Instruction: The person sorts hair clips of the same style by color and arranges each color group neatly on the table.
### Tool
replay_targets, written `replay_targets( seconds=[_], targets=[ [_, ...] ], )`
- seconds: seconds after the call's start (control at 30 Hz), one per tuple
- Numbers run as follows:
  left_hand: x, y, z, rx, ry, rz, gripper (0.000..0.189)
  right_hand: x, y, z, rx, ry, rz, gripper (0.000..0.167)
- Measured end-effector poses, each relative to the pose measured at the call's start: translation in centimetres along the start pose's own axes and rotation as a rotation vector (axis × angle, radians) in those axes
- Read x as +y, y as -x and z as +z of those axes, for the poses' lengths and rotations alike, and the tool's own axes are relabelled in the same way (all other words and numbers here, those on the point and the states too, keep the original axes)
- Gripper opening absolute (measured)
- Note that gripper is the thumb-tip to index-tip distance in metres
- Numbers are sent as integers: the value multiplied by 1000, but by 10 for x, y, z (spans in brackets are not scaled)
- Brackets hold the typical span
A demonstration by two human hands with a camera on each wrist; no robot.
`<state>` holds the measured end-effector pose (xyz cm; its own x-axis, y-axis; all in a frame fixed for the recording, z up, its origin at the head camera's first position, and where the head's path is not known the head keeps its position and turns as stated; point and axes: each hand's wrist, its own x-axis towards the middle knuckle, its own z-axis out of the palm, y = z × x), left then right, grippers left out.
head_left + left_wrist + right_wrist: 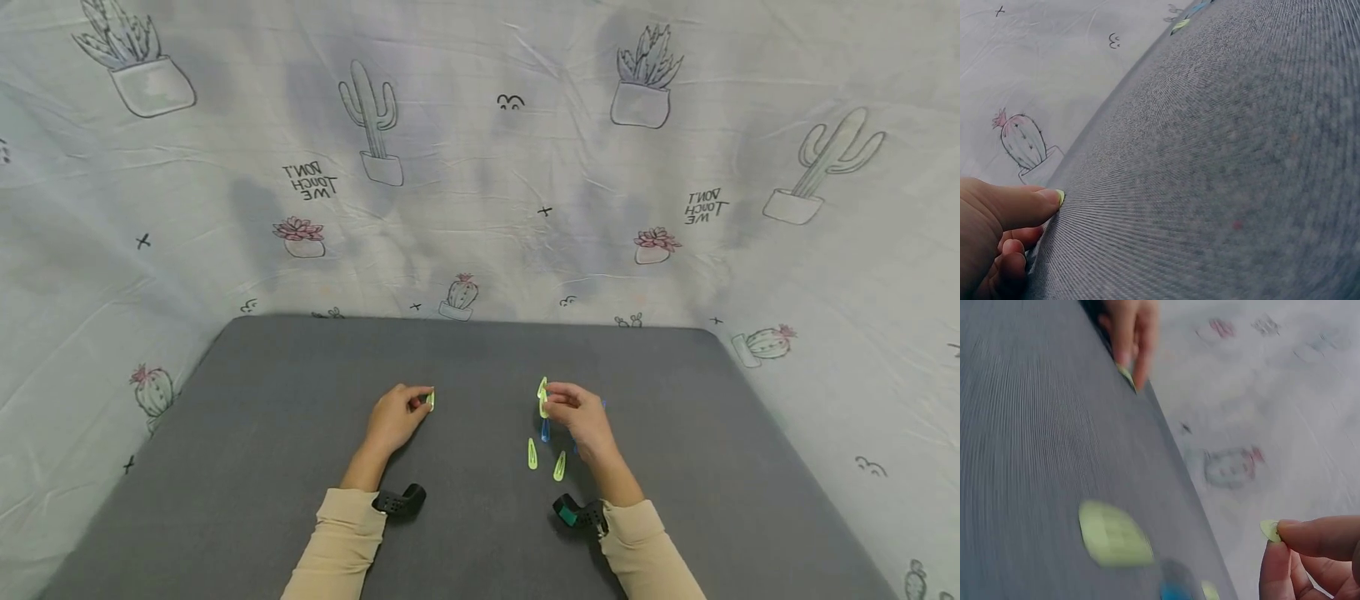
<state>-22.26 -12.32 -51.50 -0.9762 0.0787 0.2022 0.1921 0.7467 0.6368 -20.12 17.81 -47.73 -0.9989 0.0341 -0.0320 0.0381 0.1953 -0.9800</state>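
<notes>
My left hand (392,419) pinches a yellow-green snap hair clip (431,400) between thumb and fingers, above the left-middle of the grey table. In the left wrist view only the tip of that clip (1060,198) shows past the thumb. On the other side, my right hand (583,419) pinches another yellow-green hair clip (543,407) by its end, seen also as a held clip (1269,530) in the right wrist view. A further yellow-green clip (542,386) shows just beyond it. Under and beside the right hand lies a blue clip (545,430); other blue bits are partly hidden.
Two yellow-green clips, one left (532,454) and one right (559,467), lie on the grey table (480,533) nearer me than the right hand. A white cloth (480,183) printed with cacti hangs behind the table and along its sides. Black wrist devices (401,500) sit at both cuffs.
</notes>
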Motion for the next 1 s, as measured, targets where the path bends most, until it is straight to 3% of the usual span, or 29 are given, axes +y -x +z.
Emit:
replay_targets(
  seconds=[0.23,0.47,0.7,1.0],
  targets=[
    [0,0,-1,1,9,10,30,-12,-7,50,-104,-56,-29,31],
    [1,0,-1,9,1,7,29,-13,-18,93,-150,-14,-50,28],
    [1,-1,-1,21,-2,13,29,-13,-28,126,-146,37,-35,28],
    [1,2,-2,18,7,22,29,-11,-36,148,-70,277,-98,25]
  ],
)
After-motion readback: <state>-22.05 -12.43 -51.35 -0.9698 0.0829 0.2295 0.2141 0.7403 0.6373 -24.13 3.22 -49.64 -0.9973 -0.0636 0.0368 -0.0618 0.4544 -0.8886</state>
